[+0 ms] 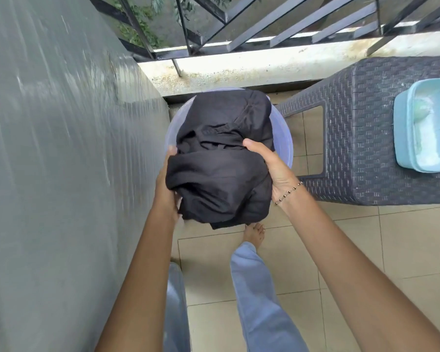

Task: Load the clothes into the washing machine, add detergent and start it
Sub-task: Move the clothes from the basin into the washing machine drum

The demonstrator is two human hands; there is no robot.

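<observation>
Left hand (pixel 167 179) and right hand (pixel 272 168) hold clothes (pixel 219 174) over bucket (pixel 283 138).
Left hand grips bundle's left side, right hand its right side, thumb on top. Soft, light, floppy: probably best scooped from underneath, gathered tight.

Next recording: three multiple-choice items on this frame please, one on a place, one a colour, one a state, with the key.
1. Where does the light blue tub stand? A floor tiles B dark woven table C railing ledge
2. What colour is the clothes bundle? A white B red C black
3. How is the bundle held? A both hands B one hand C not held
Key: B, the tub sits on the tabletop; C, the cloth is black throughout; A, left hand and right hand grip its sides above the lilac basin.
</observation>
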